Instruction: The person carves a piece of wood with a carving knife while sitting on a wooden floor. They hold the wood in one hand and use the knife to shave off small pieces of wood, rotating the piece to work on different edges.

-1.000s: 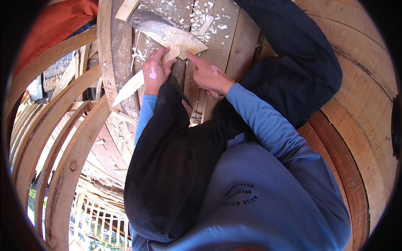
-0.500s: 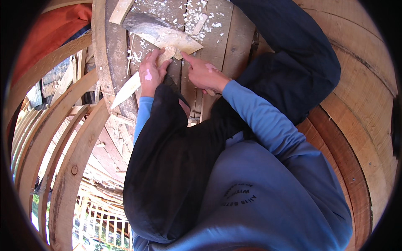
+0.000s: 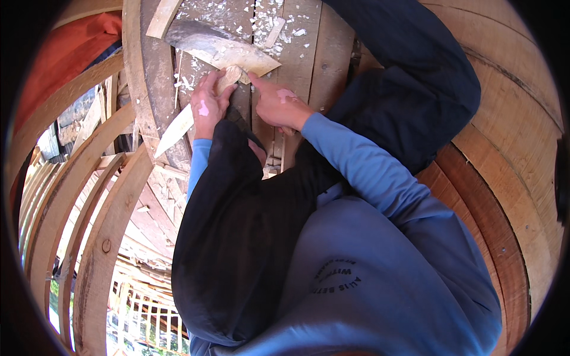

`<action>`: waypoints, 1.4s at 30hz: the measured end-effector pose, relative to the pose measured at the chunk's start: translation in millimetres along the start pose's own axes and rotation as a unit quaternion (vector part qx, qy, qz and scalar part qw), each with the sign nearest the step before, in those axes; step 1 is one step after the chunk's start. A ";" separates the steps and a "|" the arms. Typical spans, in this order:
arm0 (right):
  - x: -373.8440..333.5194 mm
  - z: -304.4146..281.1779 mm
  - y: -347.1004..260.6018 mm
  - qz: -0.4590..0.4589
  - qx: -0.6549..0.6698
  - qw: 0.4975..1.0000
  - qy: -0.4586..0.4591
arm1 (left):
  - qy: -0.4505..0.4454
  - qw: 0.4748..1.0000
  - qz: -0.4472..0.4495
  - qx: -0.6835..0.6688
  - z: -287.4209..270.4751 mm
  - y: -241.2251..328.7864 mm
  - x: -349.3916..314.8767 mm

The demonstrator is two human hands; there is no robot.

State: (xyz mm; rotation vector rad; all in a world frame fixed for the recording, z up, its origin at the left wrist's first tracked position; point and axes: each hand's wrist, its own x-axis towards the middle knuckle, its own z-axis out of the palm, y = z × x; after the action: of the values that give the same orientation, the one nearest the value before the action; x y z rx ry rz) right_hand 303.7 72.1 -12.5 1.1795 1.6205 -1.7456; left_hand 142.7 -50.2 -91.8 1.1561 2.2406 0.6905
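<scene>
My left hand is closed around a long pale wood strip. The strip's tapered end points to the lower left. Its other end comes out past my fingers, against a larger wood slab with a dark, rough back edge. My right hand lies just to the right, its index finger stretched toward the strip's upper end. The other fingers are curled under the palm. What they hold, if anything, is hidden from this view.
Pale wood chips litter the plank floor. A short wood block lies by the slab. Curved wooden ribs rise on the left, near an orange cloth. Planking curves up on the right. My dark-trousered legs frame the work.
The view has shifted slightly, so the slab and both hands appear a little further left. My right index finger still points at the strip's upper end, and my left hand keeps its grip.
</scene>
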 end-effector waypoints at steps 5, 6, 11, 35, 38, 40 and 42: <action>2.2 7.0 3.9 -0.015 0.006 1.000 0.025 | -0.001 1.000 0.010 -0.002 2.6 -3.7 0.6; 2.5 7.0 4.2 -0.014 0.003 1.000 0.026 | -0.001 1.000 0.021 0.003 2.2 -4.7 0.9; -1.6 2.4 -2.9 -0.005 0.023 1.000 0.005 | -0.023 0.999 0.022 0.036 -1.4 -9.6 4.0; 9.0 20.8 -1.5 0.010 0.044 0.998 0.038 | -0.024 0.996 0.071 0.043 -6.8 -11.9 7.0; 7.5 19.2 -2.1 0.018 0.048 0.998 0.031 | -0.021 0.997 0.072 0.032 -6.4 -11.5 6.4; 8.8 21.2 0.5 0.016 0.045 0.998 0.039 | -0.020 0.997 0.073 0.035 -4.5 -11.0 7.3; 9.0 22.9 -0.1 0.018 0.046 0.998 0.040 | -0.011 0.995 0.086 0.040 -3.6 -12.9 7.5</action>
State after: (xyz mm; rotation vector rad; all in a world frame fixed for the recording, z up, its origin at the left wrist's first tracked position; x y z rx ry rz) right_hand 292.9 51.9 -21.6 1.3298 1.5693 -1.7868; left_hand 129.2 -51.2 -99.1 1.4001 2.1855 0.6566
